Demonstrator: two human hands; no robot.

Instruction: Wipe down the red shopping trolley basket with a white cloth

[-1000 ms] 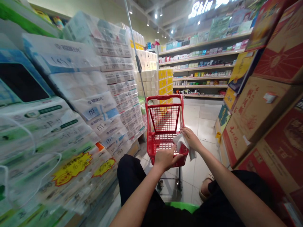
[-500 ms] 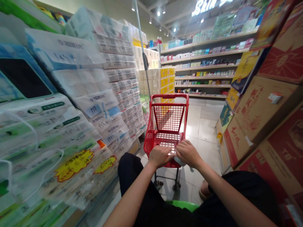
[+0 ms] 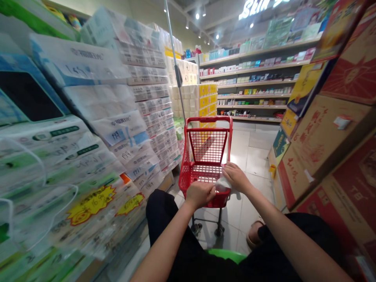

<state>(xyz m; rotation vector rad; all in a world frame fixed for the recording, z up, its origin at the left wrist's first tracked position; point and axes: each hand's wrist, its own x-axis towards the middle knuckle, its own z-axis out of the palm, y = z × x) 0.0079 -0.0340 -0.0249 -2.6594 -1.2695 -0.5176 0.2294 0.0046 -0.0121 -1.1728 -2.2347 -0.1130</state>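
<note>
Two hands meet at the near rim of one red cart [image 3: 209,145]: the left hand [image 3: 201,194] is curled shut on the rim, and the right hand [image 3: 236,178], just beside it, pinches one white cloth [image 3: 222,183] against that rim. This looks like a rim-wiping step; carrying it on would call for a steady left hold while the cloth slides along the rail.

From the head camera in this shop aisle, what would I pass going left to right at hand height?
Stacked tissue packs → left hand, gripping the red cart's near rim → white cloth → right hand, holding that cloth → cardboard boxes.
</note>
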